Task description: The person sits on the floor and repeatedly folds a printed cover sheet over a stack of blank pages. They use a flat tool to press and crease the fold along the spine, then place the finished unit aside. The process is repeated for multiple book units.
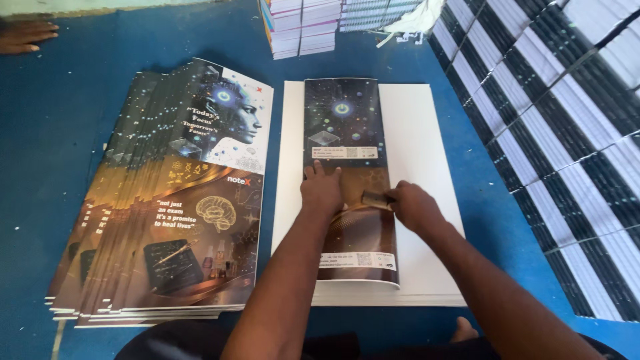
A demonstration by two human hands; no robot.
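Left hand (321, 192) presses flat, fingers spread, on folded cover (349, 173) atop white sheets (420, 167); right hand (413, 205) pinches small block (375, 199) on it. Cover stack (167, 200) left, striped stacks (567, 133) right.

Two hands at work: left hand (321, 191) and right hand (415, 207). One small brush (375, 199). One folded cover (349, 180) on one pile of white sheets (427, 167). One fanned stack of printed covers (167, 200), too many to count. One further hand (23, 35) at the far left. Two stacks of booklets (303, 27) behind. Long rows of bound blocks (553, 133) on the right, uncountable.
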